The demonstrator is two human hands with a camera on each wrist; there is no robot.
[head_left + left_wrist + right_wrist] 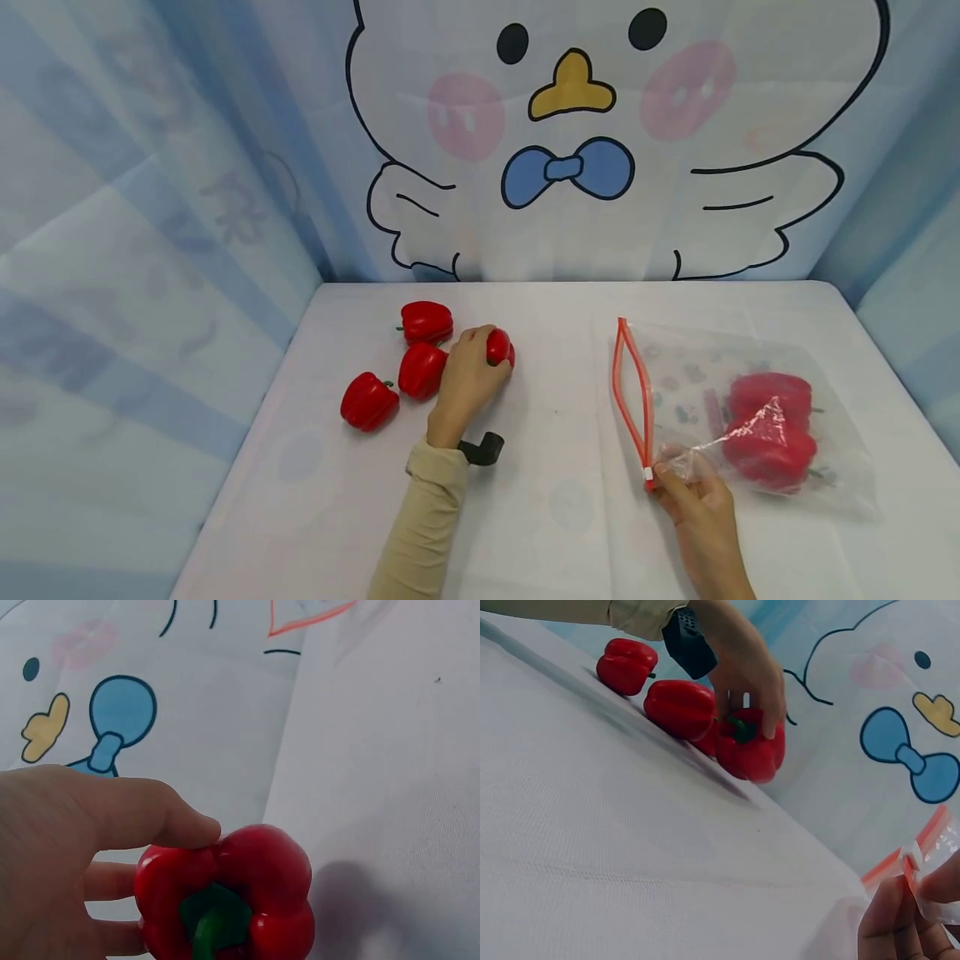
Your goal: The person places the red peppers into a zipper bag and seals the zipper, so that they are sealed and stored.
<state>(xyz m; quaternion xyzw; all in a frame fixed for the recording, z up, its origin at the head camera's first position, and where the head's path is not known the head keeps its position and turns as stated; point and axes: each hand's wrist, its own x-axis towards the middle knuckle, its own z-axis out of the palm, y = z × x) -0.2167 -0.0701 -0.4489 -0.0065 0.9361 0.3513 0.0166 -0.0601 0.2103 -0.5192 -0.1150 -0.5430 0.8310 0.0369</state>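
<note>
Left hand (471, 367): grips pepper (259, 881), partly hiding it.
Right hand (701, 508): pinches bag (675, 375) at its mouth.
Bag, near table's (555, 500) right edge: two peppers (768, 454), outlines hazy.

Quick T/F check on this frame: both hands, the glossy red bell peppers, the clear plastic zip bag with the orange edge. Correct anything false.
1. The left hand grips a glossy red bell pepper with a green stem. True.
2. The right hand pinches the clear plastic zip bag with an orange edge. True.
3. No pepper is inside the bag. False: two red peppers show through its plastic.
4. Three loose red peppers sit on the white tabletop. True.
5. In the head view, the bag lies left of the loose peppers. False: it lies to their right.
</note>
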